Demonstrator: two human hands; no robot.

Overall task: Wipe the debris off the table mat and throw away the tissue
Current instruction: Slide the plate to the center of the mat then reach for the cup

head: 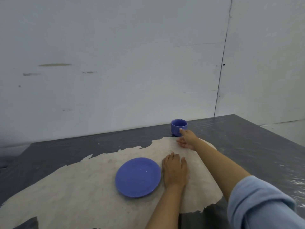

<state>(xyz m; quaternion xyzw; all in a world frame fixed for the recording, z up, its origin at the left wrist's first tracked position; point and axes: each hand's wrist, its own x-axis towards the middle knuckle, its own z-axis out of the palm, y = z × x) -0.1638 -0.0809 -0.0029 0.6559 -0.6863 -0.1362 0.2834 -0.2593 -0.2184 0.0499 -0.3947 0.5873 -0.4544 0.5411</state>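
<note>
Flanking left hand [175, 171]: plate [138, 177], cup [179, 127]

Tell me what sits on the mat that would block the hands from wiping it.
A blue plate lies on the mat just beside the left hand. A blue cup stands at the mat's far edge, by the right hand. No tissue is visible.

A pale grey-white wall [115, 55] fills most of the view, flat and bare apart from a few brownish scuffs on its left part and some faint scratches. Toward the right a thin dark vertical seam [222, 63] runs down it, with a small dark hole just beside the seam, and a second pale panel [272, 55] stands to the right of it. Below the wall lies a dark grey surface [247, 138] covered in wrinkled, shiny plastic sheeting that catches soft, even light.
</note>
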